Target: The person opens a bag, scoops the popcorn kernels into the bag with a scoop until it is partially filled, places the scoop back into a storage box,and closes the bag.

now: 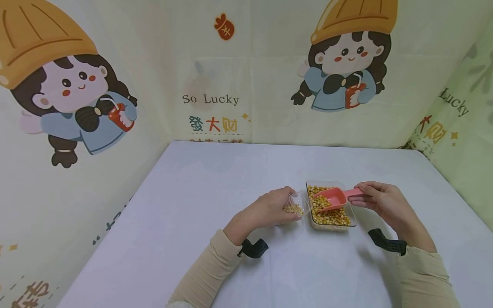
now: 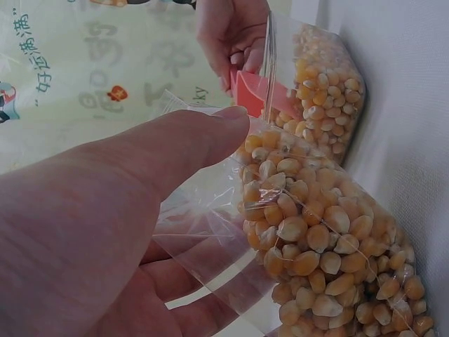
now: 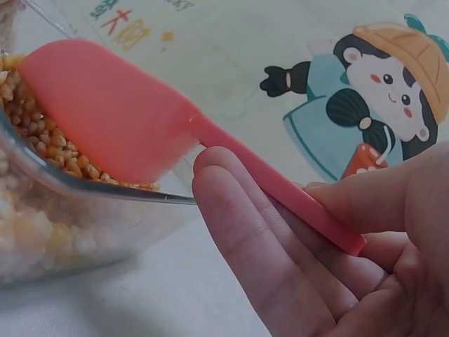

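My left hand [image 1: 275, 207] grips the upper part of a clear plastic bag [image 2: 203, 189], its thumb on one side and fingers on the other. Corn kernels [image 2: 330, 246] fill the bag's lower part. Just to the right stands a clear rectangular container [image 1: 333, 229] filled with yellow corn kernels [image 1: 335, 217]. My right hand [image 1: 385, 205] holds a pink scoop [image 3: 112, 112] by its handle, pinched between thumb and fingers. The scoop's bowl lies in the kernels inside the container, with some kernels at its front edge. The bag's mouth is beside the container's left rim.
A white-covered table [image 1: 215, 179] spreads under both hands. Behind it and at the sides hangs a printed cloth [image 1: 269, 77] with cartoon figures and lettering. Black wrist mounts [image 1: 254, 248] sit at both sleeve cuffs.
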`<action>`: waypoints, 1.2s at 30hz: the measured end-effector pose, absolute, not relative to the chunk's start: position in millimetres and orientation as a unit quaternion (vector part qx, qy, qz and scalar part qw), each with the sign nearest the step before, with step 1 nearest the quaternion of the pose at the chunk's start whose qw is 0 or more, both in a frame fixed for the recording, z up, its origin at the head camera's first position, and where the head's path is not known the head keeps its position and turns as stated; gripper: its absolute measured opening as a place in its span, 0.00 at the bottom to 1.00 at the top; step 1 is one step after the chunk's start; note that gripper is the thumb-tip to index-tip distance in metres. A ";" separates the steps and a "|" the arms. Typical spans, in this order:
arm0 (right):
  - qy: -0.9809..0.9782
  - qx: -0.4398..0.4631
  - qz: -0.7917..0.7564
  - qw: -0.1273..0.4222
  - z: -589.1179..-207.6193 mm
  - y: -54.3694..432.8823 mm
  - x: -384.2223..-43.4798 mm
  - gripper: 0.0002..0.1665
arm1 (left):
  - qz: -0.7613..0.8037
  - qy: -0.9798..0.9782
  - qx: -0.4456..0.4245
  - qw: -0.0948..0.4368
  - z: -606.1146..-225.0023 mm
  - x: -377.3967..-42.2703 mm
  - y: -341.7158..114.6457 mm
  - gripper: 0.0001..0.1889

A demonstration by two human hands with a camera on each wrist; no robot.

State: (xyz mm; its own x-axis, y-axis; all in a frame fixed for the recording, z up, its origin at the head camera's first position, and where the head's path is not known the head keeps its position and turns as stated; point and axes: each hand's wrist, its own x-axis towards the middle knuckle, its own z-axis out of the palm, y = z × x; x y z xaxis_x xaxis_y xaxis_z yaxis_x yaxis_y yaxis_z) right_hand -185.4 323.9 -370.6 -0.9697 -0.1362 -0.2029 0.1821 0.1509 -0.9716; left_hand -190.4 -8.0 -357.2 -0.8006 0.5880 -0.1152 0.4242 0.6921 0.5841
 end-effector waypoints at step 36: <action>0.688 0.012 -0.718 0.104 -362.3 330.7 -181.9 0.13 | 0.280 0.904 0.289 0.142 -358.5 -190.6 -8.6 0.32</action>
